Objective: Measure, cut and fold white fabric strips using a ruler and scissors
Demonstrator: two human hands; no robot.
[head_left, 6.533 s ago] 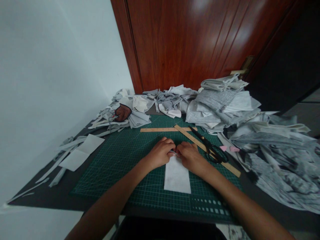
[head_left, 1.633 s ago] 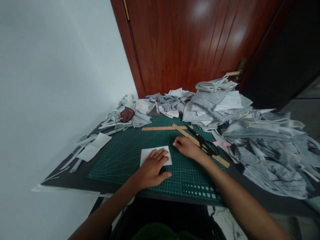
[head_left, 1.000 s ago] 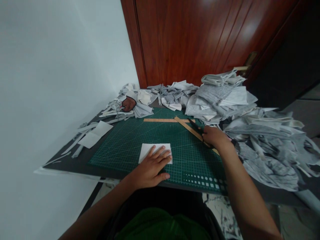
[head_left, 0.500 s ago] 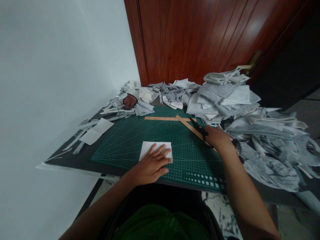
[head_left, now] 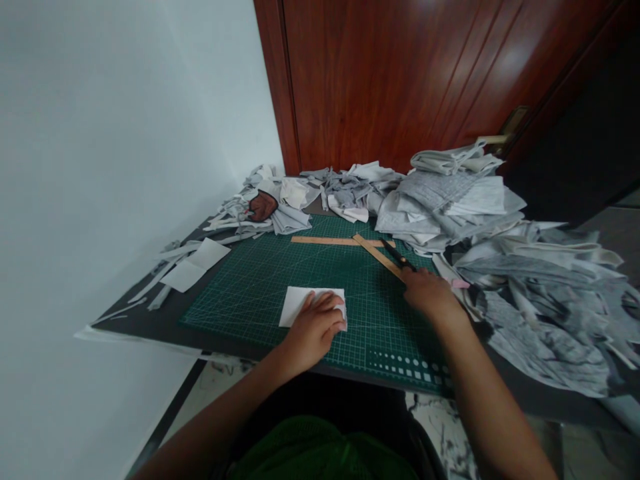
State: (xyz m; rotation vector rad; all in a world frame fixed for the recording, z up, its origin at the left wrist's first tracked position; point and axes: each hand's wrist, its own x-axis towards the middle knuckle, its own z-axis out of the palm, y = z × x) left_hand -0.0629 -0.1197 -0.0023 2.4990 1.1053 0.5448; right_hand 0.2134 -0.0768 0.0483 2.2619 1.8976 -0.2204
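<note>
A white rectangular piece of cloth (head_left: 296, 303) lies near the front of the green cutting mat (head_left: 250, 280). My left hand (head_left: 316, 328) rests over its right part, fingers bent and closed at the right edge. To the right, my right hand (head_left: 429, 291) is closed around the handle end of black scissors (head_left: 397, 253), whose blades point away and left. Its fingertips are mostly hidden beneath the hand. A wooden ruler (head_left: 377, 252) runs slantwise under the hand. Another wooden ruler (head_left: 323, 241) lies crosswise farther back, meeting the first.
Grey and white cloth heaps (head_left: 450, 200) cover the back and right of the table. A folded white piece (head_left: 195, 265) and narrow strips (head_left: 160, 295) lie at the left. A brown mesh item (head_left: 263, 206) sits among back-left scraps. A white wall (head_left: 125, 133) and wooden door (head_left: 400, 87) stand behind.
My left hand's spread fingers have bent and closed at the cloth's right edge. My right hand has shifted slightly toward me and now covers the scissors' handles.
</note>
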